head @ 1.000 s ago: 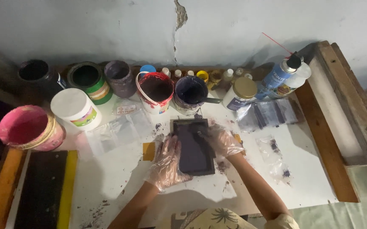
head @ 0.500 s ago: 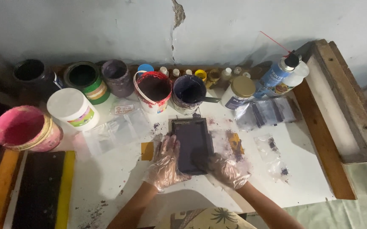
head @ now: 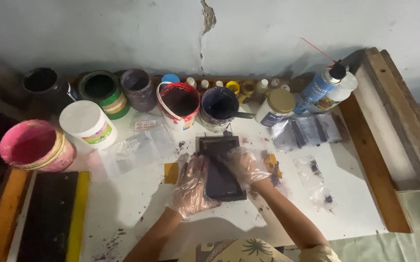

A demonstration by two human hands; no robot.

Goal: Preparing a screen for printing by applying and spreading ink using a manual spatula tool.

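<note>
A dark rectangular block (head: 218,170) smeared with purple paint lies on the white table (head: 137,213). My left hand (head: 193,189), in a clear plastic glove, presses against the block's left edge and holds it. My right hand (head: 245,166), also gloved, lies flat on top of the block near its upper right part. A small yellow sponge piece (head: 171,172) sits just left of my left hand. Another yellow piece stained purple (head: 272,164) lies to the right of my right hand.
Paint tubs line the wall: a pink one (head: 36,145), a white lidded one (head: 87,124), green (head: 101,92), red-rimmed (head: 179,104) and purple (head: 218,107). Small bottles, a jar (head: 278,106) and a spray can (head: 322,83) stand at the back. Plastic bags (head: 132,148) and a wooden frame (head: 404,121) lie around.
My right hand moved from the block's lower right corner up onto its top surface. My left hand stayed at the block's left edge.
</note>
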